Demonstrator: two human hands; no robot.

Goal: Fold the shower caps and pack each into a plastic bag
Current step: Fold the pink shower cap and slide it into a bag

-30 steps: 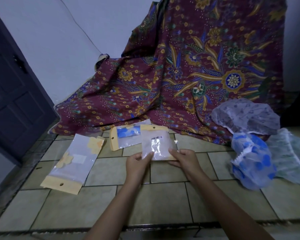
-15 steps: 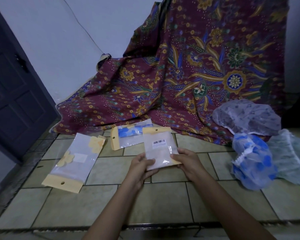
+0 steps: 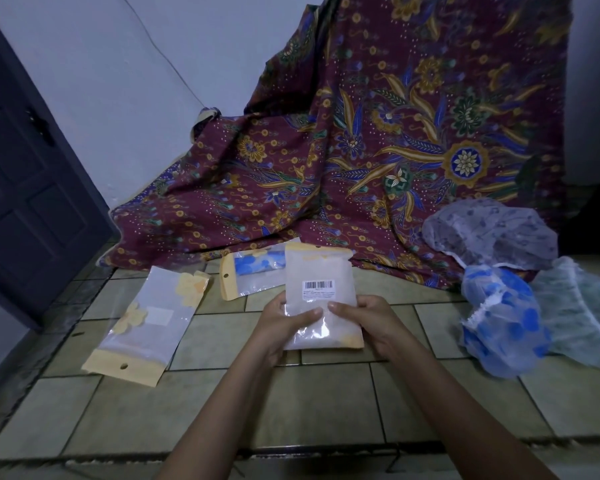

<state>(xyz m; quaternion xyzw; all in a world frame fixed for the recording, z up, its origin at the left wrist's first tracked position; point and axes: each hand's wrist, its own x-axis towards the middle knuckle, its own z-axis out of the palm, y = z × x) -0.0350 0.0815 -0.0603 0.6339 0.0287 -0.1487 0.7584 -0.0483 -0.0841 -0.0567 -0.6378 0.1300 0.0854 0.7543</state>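
Above the tiled floor (image 3: 309, 403), left hand (image 3: 278, 323) and right hand (image 3: 368, 323) pinching the barcoded plastic bag (image 3: 321, 299), thumbs on front

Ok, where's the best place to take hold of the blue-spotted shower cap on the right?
Probably pinch the blue-spotted shower cap at its white ruffled elastic edge, coming down from above: that gathered edge faces up and gives a firm grip, while the rest is loose, puffy film.
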